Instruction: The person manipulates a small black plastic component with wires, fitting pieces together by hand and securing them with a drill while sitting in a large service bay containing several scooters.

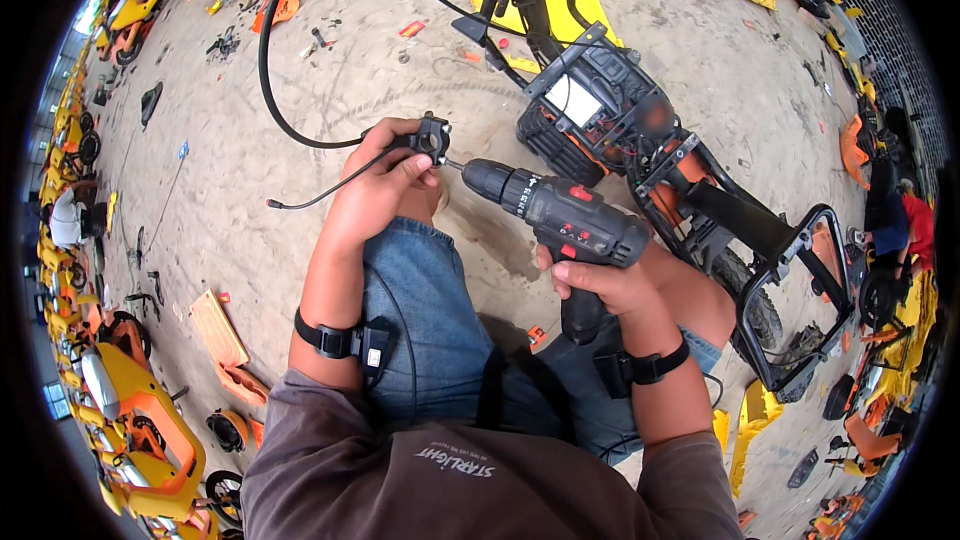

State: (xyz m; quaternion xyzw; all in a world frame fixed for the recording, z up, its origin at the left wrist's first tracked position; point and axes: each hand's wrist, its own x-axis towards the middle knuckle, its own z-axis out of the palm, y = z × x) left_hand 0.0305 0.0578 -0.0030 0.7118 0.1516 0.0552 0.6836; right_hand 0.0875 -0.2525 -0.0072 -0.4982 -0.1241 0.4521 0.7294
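The left hand (385,185) has its grip closed around a small black clamp fitting (430,137), from which a thin black cable (310,198) trails left over the sandy floor (250,170). Just right of the fitting, the bit of a black cordless drill (560,215) meets it. The right hand (600,285) grips the drill's handle. Farther right of the fitting lies a dismantled bicycle frame (700,200).

A pale rectangular label (572,100) sits on the black battery case (590,90).
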